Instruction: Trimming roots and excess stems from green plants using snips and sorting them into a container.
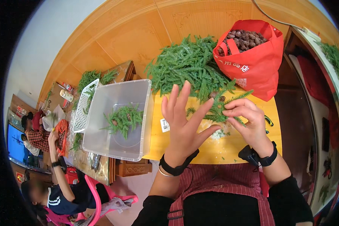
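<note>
Hands: right hand (254, 117) pinches a green sprig (217, 110) between thumb and fingertips, likely because its stem is thin; left hand (185, 130) is spread, grasping nothing, perhaps avoiding the needles.
Sprig: above the tabletop (160, 148), right of its middle; pine cones (213, 95) show beside it, attachment unclear.
Yellow-and-black tool (268, 121): by the right edge, apparently for easy reach.
Greenery pile (186, 64): along the far edge, seemingly leaving handling room nearer.
Red bag (254, 75): far right corner, mouth up, probably for access to its brown cones (246, 40).
Clear tub (147, 122): left edge, containing coned sprigs (125, 118).
</note>
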Demonstrator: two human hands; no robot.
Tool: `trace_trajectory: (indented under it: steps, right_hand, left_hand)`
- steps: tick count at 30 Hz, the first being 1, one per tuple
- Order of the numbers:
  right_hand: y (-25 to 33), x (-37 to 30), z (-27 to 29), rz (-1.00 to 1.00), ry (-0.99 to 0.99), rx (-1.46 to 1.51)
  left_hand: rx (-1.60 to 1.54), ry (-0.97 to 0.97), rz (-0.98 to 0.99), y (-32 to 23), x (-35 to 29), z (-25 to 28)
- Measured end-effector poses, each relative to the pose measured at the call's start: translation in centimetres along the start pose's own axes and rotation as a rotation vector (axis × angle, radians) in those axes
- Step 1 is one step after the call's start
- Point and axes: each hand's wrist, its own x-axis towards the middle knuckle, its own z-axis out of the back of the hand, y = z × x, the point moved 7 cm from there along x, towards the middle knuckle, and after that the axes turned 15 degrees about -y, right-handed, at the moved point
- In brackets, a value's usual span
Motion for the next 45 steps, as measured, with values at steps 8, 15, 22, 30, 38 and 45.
trace_trajectory:
  steps: [8, 15, 22, 30, 38, 45]
  right_hand:
    - [0.5, 0.0, 0.3, 0.05, -0.021, -0.006]
    - [0.5, 0.1, 0.2, 0.061, -0.023, -0.024]
    - [-1.1, -0.7, -0.5, -0.275, 0.083, 0.103]
    - [-2.4, -1.6, -1.1, -0.483, 0.097, 0.219]
    - [-0.5, -1.3, -0.1, -0.07, -0.083, -0.115]
    - [1.2, -1.5, -0.1, 0.197, -0.139, -0.252]
  left_hand:
    - [0.021, -0.063, -0.137, -0.7, -0.7, 0.2]
    - [-0.163, 0.005, -0.012, 0.1, -0.6, -0.8]
    - [-0.353, 0.061, 0.249, 2.1, -1.8, -1.9]
    - [-0.204, -0.174, 0.357, 2.3, -2.0, -0.9]
    - [-0.063, -0.208, 0.263, 1.0, -2.3, -0.5]
    - [-0.875, 0.02, 1.003, 2.6, -6.3, -5.2]
